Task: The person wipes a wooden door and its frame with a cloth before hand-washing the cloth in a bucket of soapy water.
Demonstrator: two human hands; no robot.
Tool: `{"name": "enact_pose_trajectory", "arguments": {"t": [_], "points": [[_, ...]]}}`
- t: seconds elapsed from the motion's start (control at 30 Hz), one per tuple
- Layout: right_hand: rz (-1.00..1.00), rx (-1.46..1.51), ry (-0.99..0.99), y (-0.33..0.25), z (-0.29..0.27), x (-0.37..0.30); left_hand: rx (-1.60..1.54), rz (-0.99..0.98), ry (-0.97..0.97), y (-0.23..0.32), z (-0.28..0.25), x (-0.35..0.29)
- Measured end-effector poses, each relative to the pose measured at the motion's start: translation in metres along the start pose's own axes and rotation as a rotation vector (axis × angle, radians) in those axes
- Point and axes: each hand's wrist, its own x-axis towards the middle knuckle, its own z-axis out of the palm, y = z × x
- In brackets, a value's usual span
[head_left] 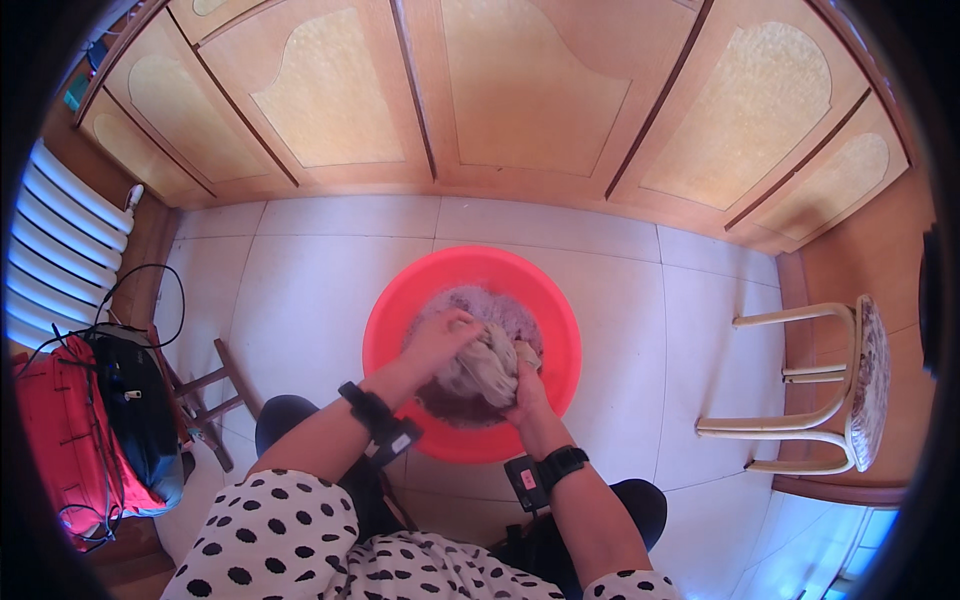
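A bunched, wet grey-beige cloth [487, 368] is held over the middle of a round red plastic basin [556, 320]. My left hand [440, 338] grips the cloth from the upper left, its fingers curled into the fabric. On the right side, my right hand [527, 388] holds the cloth's other edge, with the fingers partly hidden by folds. Below the cloth lies dark water with whitish suds [478, 298]. Both wrists carry black strapped devices.
The basin stands on a pale tiled floor [620, 300]. Wooden cabinets [540, 90] line the far side. At right is a chair [850, 390]; at left are a white radiator [65, 250], a red bag [65, 430], a black bag [140, 415] and a wooden frame [225, 390].
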Motion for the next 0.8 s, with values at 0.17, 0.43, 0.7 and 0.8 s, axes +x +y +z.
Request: {"name": "enact_pose_trajectory", "arguments": {"t": [0.17,0.43,0.7,0.8], "points": [[0.103,-0.060,-0.061,-0.004,0.036,-0.018,-0.851,-0.218,-0.138,-0.044,-0.006,0.019],[-0.037,-0.071,-0.023,-0.028,0.032,-0.020,-0.440,0.093,0.022,-0.007,0.024,-0.006],[-0.151,0.003,-0.058,-0.008,0.029,-0.022,0.500,0.437,0.272,0.003,0.054,-0.034],[-0.338,-0.093,0.024,-0.003,0.028,-0.015,0.484,0.498,0.316,0.003,0.055,-0.027]]}}
